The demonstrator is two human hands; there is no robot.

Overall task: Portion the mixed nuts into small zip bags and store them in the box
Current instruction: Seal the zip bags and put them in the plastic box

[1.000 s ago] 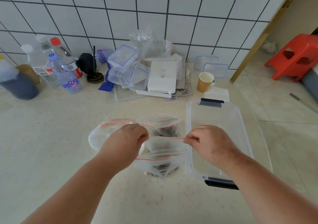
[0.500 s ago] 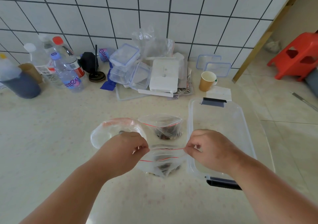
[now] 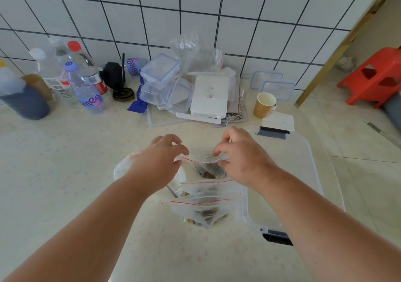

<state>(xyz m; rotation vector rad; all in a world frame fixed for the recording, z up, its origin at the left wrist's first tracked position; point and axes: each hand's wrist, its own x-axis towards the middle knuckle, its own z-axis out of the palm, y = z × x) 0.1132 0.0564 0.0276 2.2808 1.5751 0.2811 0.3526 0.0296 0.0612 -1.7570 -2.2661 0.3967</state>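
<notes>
L hand (image 3: 161, 162) fingers curled, reaching at the far zip bag's (image 3: 206, 164) red seal, contact unclear. R hand (image 3: 238, 158) pinches that seal from the other end. Two more nut-filled zip bags (image 3: 204, 205) lie nearer, mid-bench. Storage box (image 3: 303, 162) just right of them, looks empty, so bagging's mostly done, sealing and boxing left. Cream speckled bench; bottles (image 3: 86, 90) and lidded tubs (image 3: 160, 80) along the back edge, white tiled wall, red stool (image 3: 373, 77) far right.
</notes>
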